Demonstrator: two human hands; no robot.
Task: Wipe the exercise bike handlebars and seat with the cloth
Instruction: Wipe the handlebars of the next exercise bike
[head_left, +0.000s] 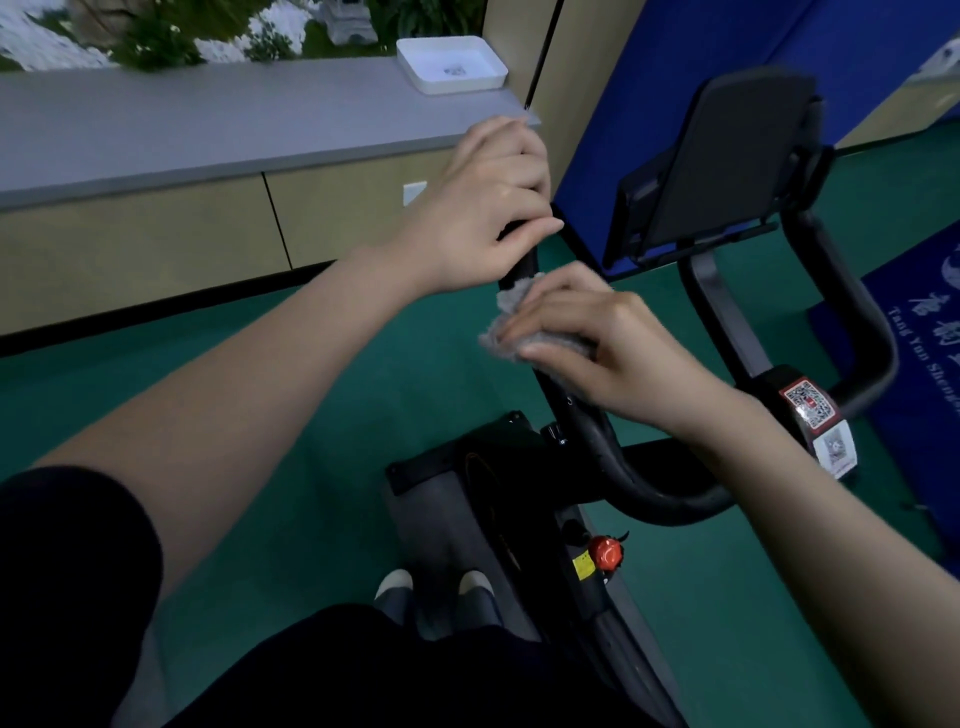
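Note:
The exercise bike's black handlebar (613, 467) curves from the stem up toward the window sill. My left hand (483, 208) grips its upper end. Just below it, my right hand (597, 343) holds a grey cloth (506, 332) wrapped around the same bar. The bar's other side (852, 312) loops on the right under the black console holder (727, 166). The seat is not in view.
A white tray (452, 65) sits on the grey window sill (208, 124) above beige cabinets. A red knob (607, 552) is on the bike frame. Blue mats (914, 332) lie on the green floor at right. My shoes (436, 584) show below.

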